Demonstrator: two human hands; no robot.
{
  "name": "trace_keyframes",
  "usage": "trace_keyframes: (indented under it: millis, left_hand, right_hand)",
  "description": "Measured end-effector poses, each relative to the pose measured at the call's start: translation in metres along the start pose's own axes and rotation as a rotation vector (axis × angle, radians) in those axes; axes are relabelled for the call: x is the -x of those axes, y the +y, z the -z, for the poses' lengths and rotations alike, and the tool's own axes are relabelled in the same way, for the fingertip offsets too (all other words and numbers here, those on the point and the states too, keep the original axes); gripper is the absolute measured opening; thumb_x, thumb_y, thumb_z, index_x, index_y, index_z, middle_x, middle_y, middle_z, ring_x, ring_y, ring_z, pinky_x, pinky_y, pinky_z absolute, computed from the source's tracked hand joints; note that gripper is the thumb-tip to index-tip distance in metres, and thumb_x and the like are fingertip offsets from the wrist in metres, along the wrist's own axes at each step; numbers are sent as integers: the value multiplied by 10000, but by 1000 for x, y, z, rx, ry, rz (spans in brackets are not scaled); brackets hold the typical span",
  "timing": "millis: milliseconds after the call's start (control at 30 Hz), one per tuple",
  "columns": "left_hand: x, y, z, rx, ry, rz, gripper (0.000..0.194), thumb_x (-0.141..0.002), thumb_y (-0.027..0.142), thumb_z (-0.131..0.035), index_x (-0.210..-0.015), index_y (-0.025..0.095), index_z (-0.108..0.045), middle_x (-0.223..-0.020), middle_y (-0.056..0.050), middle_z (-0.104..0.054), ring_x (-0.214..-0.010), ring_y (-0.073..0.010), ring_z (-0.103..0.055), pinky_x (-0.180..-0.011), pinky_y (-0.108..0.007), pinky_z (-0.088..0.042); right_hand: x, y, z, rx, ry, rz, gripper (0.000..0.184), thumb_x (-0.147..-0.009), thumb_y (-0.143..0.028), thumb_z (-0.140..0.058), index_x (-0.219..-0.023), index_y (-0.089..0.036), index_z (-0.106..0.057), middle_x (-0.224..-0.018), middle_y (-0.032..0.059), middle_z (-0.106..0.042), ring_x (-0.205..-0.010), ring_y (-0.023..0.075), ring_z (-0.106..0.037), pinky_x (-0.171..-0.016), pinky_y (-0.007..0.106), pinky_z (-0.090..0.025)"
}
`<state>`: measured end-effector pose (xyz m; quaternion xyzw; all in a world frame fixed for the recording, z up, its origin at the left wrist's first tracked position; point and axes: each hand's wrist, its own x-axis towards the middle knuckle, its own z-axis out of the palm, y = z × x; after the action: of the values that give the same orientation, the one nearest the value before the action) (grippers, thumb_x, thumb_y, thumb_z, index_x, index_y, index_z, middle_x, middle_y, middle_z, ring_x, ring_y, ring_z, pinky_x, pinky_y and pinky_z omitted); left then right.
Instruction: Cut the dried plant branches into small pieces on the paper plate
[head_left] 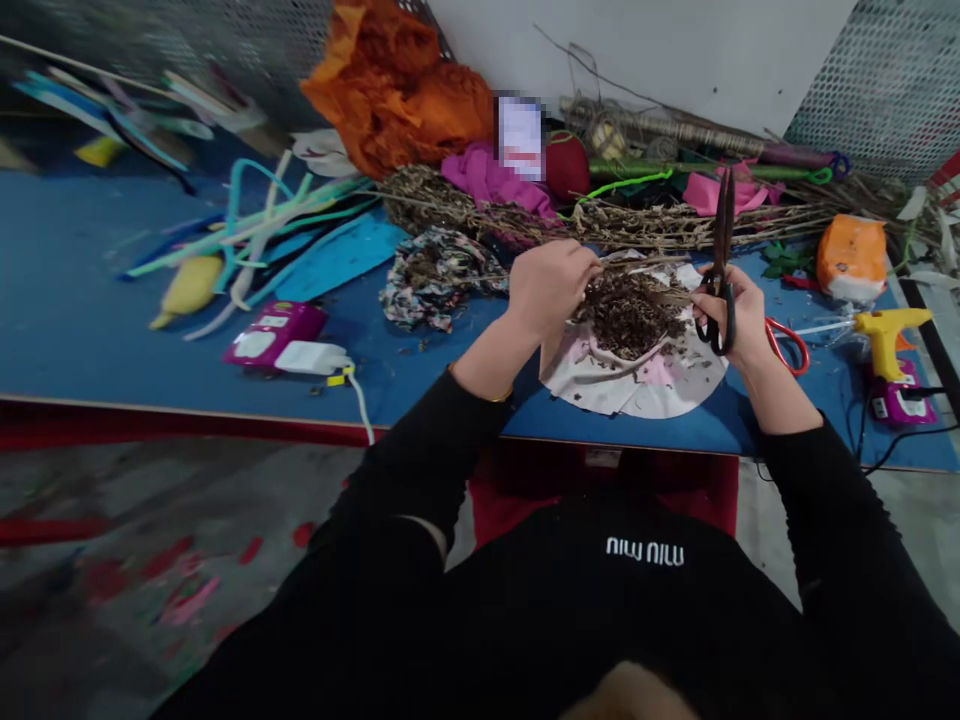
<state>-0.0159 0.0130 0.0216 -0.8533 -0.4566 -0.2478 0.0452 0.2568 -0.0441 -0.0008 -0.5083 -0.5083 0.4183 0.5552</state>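
My left hand (551, 285) is closed, its fingers pinching dried plant stems (637, 264). My right hand (742, 315) holds black-handled scissors (721, 230) with their blades pointing up, and its thumb and fingertips meet the dried plant as well. Between and just below my hands, a heap of crumbled dry plant bits (634, 322) lies on a round pale cloth (660, 395). A red scissor-like handle (789, 347) shows beside my right wrist.
A yellow glue gun (889, 330) stands at the right, by an orange packet (851, 258). Dried branches (660, 225) run along the back. Left of my hands lie a floral cloth bundle (435, 278), a purple power strip (277, 335), coloured strips (255, 220) and orange fabric (405, 90).
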Motion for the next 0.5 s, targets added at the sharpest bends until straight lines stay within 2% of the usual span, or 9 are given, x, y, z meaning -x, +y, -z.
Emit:
trace_keyframes:
  millis: [233,500]
  left_hand:
    - [-7,-21,9,-99,2,54,348,-1014,347,-423,-1007,219,-746,-999,-122,-771,-947,-281,-702,-790,-395,-499]
    - [-13,-30,40,-26,60,138,337,-1001,406,-457,-1089,259,-748,-1103,-110,-760,-1016,-269,-674,-882,-407,-499]
  right_hand:
    - [1,-3,0,15,-31,15,452,-645,-346,-809,-1023,-279,-571,-777,-38,-633,-597,130,-579,-531,292,-474]
    - [-10,-4,12,-91,22,-87,440,-558,-296,-829,-928,-246,-598,-678,-55,-579,-553,114,-546,-485,267,-427]
